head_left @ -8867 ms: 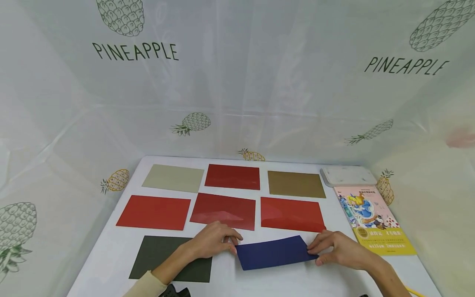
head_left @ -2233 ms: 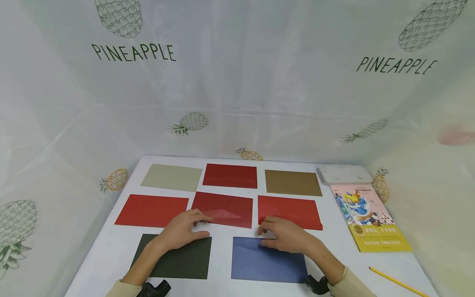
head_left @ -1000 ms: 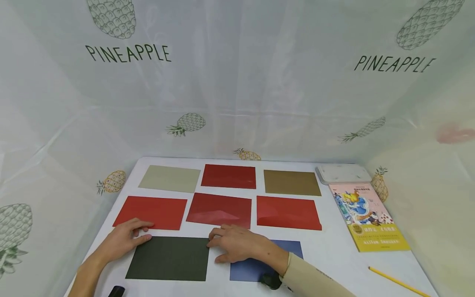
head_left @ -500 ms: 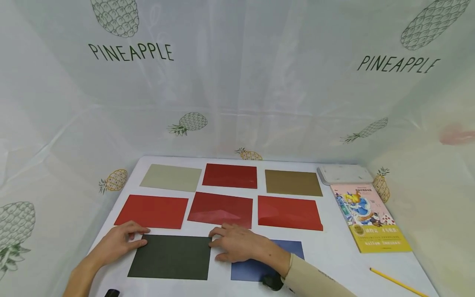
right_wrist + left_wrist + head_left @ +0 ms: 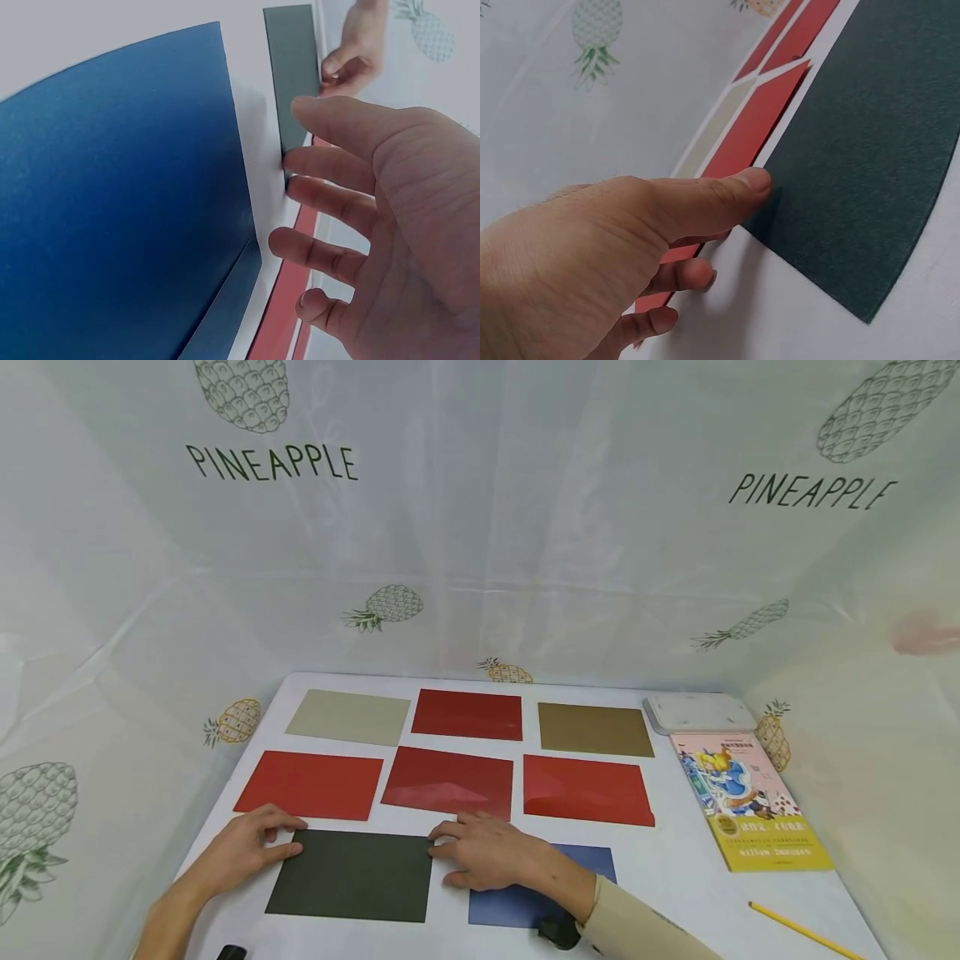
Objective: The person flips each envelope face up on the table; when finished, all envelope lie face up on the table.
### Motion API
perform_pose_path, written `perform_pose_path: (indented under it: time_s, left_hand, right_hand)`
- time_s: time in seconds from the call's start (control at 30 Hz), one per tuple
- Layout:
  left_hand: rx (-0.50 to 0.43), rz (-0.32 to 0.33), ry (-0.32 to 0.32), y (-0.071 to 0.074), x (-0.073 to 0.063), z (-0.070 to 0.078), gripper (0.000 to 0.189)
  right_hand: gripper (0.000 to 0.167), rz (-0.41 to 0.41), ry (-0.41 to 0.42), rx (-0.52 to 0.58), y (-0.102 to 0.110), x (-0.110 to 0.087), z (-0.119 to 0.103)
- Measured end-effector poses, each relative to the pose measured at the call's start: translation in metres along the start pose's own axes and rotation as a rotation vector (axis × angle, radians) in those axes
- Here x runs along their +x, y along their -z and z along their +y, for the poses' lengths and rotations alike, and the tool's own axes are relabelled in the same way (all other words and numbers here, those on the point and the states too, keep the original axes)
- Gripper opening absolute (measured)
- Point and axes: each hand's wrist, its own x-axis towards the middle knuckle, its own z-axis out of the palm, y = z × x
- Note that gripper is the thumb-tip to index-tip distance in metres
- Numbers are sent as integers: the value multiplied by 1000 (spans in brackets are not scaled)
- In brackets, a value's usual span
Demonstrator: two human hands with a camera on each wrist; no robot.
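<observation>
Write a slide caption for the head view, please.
Left hand and right hand at opposite sides of a dark green sheet on a table.

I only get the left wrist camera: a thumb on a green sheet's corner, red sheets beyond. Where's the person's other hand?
Observer: In the head view, the right hand has fingers at the right edge of the green sheet, near its far corner.
Visitor: Curious! Is anything beneath that arm?
Observer: Yes, a blue sheet, which the arm partly hides in the head view.
</observation>
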Motion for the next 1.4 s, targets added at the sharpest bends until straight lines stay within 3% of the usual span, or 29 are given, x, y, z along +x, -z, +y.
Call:
perform_pose_path:
  time_s: [0.13,0.4,0.6,0.8,1.03,1.27,1.4]
  left_hand:
    - [1,-19,25,0,1,4,26]
    - [33,26,30,-1,1,4,25]
    - [-3,37,45,-1,3,6,23]
    - [-67,2,73,3,3,6,23]
    - [-205,-40,32,5,1,0,33]
    - [-303,-6,-7,3,-2,-5,41]
    - [-309,28,-18,5,-1,-4,39]
  right_hand:
    - [47,14,8,-13,-2,-2,1]
    - [48,18,13,-11,-3,-2,2]
    - [48,18,23,-11,-3,-2,3]
    - [47,25,33,0,-5,-2,5]
    - [49,21,34,13,-10,-3,7]
    - [49,11,37,33,-11,-4,10]
    - [50,11,35,48,-11,-4,10]
